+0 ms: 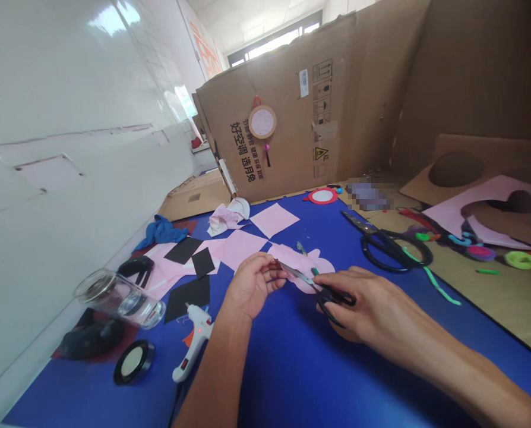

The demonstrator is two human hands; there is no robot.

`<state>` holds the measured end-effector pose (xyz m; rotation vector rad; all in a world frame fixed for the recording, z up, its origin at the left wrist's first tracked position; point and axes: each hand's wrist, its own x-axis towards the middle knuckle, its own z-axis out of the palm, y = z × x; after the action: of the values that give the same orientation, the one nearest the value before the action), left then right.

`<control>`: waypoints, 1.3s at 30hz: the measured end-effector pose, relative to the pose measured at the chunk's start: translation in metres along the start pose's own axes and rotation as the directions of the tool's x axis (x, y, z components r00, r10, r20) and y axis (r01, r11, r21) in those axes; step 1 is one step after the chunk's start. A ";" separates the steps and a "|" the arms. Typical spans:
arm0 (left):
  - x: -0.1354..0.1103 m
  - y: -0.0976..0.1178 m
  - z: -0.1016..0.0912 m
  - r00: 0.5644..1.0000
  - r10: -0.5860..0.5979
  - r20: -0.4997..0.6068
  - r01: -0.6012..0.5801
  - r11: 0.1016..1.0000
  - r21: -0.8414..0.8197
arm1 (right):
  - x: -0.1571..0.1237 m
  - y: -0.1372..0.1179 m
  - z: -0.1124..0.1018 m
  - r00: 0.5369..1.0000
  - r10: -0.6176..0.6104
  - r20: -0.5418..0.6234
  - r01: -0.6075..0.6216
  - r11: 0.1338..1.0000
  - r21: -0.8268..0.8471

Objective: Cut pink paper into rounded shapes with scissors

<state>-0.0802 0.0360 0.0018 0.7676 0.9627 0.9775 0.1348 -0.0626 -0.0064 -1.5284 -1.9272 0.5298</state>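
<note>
My right hand (359,297) grips small scissors (296,273) by their black handles, the blades pointing left. The blade tips reach the thumb and fingertips of my left hand (252,285), which are pinched together with the other fingers curled; whatever lies between them is too small to make out. Behind the blades, a pink cut-out shape (323,263) with a rounded outline rests on the blue table (301,368). A thin green pen-like stick (301,248) lies across it, partly hidden by the scissors and my right hand.
Large black-handled scissors (386,249) lie to the right, near a green pipe cleaner (439,285). A white glue gun (194,345), a tipped glass jar (123,297) and black paper squares (187,297) are on the left. Pink sheets (275,220) lie behind. A cardboard wall (292,131) stands at the back.
</note>
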 end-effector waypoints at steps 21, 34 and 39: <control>0.001 -0.003 -0.001 0.995 0.035 0.098 -0.041 0.997 0.065 | 0.002 0.001 0.002 0.993 0.114 0.035 -0.119 0.959 0.258; -0.002 -0.001 0.002 0.996 0.043 0.081 -0.057 0.982 0.181 | 0.002 -0.005 -0.002 0.987 0.145 0.069 -0.158 0.953 0.258; -0.003 0.000 0.001 0.993 0.029 0.115 -0.055 0.973 0.225 | 0.001 0.001 0.004 0.982 0.176 0.070 -0.189 0.929 0.318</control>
<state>-0.0796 0.0333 0.0028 1.0276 0.9750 0.8601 0.1325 -0.0608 -0.0092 -1.4946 -1.6344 0.9168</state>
